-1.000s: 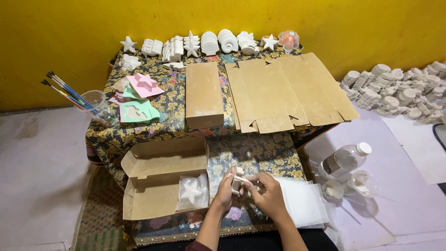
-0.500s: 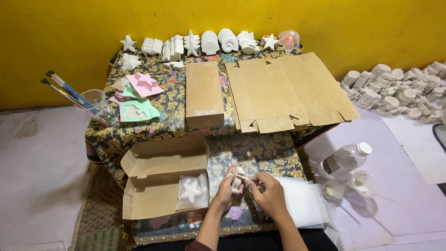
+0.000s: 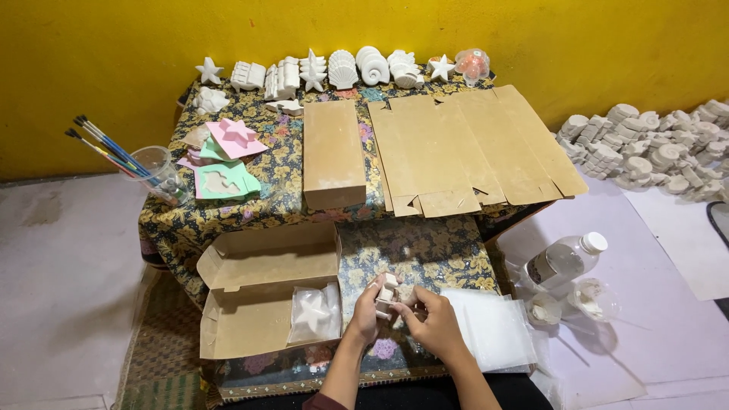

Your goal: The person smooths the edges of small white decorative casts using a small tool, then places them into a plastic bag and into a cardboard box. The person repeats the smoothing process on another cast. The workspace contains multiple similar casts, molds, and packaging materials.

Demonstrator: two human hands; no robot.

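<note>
Both hands meet at the near edge of the desk (image 3: pixel 228 220), over its flowered cloth. The left hand (image 3: pixel 366 315) and the right hand (image 3: pixel 434 325) together grasp a small white plaster figure (image 3: pixel 386 290), fingers closed around its lower part, so its exact shape is hard to tell. It sits just right of the open cardboard box (image 3: pixel 262 300), which lies at the near left and already holds a white star figure in a clear bag (image 3: pixel 314 312). Just right of the hands lies a stack of clear plastic bags (image 3: pixel 493 328).

The figure looks like cast plaster: stiff, fairly light for its bulk, chalky instead of slippery, and probably brittle at thin points and edges. It is best gripped around its thick body with several fingers, not by any projecting tip, and kept low over the cloth in case it slips.

Farther off, a closed brown box (image 3: pixel 332 154) stands beside flat unfolded cardboard blanks (image 3: pixel 471 144). A row of white plaster shapes (image 3: pixel 334 70) lines the far edge against the yellow wall. Pink and green moulds (image 3: pixel 224 159) and a cup of paintbrushes (image 3: pixel 156 173) sit at the left. On the floor to the right are a clear bottle (image 3: pixel 566 258) and a heap of more castings (image 3: pixel 653 148)
</note>
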